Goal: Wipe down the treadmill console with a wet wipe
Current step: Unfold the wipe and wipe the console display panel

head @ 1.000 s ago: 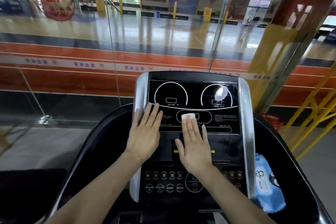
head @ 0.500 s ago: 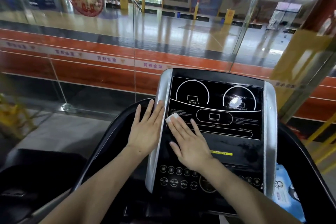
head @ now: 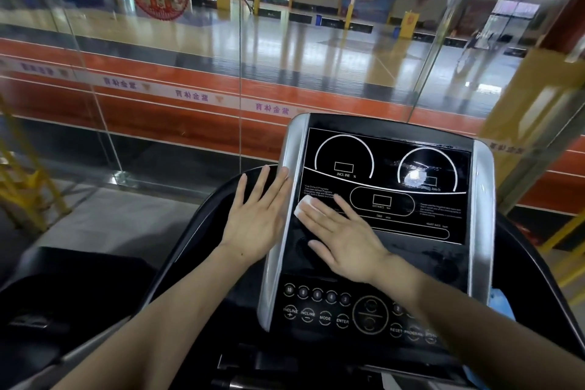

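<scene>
The treadmill console is a black glossy panel with white dial outlines, silver side strips and round buttons low down. My right hand lies flat on the panel's left part, fingers pressing a small white wet wipe against it; only the wipe's corner shows past my fingertips. My left hand rests flat with spread fingers on the black housing beside the left silver strip, its fingertips touching the strip. A wet sheen shows on the right dial.
A blue wipe packet peeks out at the console's right side, mostly hidden by my right forearm. A glass wall stands right behind the treadmill, with a sports hall beyond. Yellow railings stand at far left and right.
My right hand slid the wipe from the console's middle to its left edge. My left hand shifted from the panel to the housing beside the silver strip. The view turned left.
</scene>
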Motion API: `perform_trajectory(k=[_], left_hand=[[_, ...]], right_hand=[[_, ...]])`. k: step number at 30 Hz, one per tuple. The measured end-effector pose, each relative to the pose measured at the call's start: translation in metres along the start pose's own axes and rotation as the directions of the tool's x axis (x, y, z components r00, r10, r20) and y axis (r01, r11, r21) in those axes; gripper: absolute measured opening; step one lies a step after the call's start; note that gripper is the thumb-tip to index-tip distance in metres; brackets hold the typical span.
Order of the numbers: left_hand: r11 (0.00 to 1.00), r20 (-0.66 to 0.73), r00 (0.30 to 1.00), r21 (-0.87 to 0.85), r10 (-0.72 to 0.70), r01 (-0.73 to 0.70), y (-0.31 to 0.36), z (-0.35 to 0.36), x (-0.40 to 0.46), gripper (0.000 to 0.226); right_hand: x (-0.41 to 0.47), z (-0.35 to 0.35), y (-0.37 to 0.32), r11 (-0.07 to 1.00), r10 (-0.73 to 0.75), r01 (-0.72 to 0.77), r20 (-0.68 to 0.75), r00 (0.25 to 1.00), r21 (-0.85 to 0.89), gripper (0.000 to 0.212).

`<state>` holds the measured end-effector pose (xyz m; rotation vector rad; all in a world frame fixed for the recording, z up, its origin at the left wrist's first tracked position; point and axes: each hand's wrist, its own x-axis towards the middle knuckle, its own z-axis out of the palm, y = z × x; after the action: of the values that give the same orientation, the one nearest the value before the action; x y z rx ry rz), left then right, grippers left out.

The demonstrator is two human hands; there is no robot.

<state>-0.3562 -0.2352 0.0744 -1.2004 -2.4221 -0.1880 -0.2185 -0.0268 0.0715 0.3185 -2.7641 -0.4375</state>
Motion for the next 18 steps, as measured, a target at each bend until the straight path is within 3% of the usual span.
perform_trajectory(k=[6, 10, 12, 18], left_hand=[[1.0, -0.01, 1.0, -0.031, -0.001, 0.001, -0.002, 0.004, -0.001, 0.064], [0.999, -0.004, 1.0, -0.046, 0.0, 0.0, -0.006, 0.004, -0.001, 0.065], [0.998, -0.001, 1.0, -0.063, -0.001, 0.001, -0.006, 0.003, -0.002, 0.066], [0.996, -0.008, 1.0, -0.084, 0.027, -0.028, -0.008, 0.001, -0.001, 0.065]], right_hand=[[0.015, -0.008, 0.029, 0.976, -0.166, 0.167, 0.019, 0.986, -0.138, 0.064], [0.036, -0.024, 0.047, 0.989, -0.004, -0.005, -0.064, 0.998, -0.148, 0.064], [0.04, -0.025, 0.048, 0.992, 0.014, -0.021, -0.058, 0.998, -0.127, 0.062], [0.01, -0.008, 0.022, 0.98, -0.189, 0.191, 0.042, 0.981, -0.051, 0.061]])
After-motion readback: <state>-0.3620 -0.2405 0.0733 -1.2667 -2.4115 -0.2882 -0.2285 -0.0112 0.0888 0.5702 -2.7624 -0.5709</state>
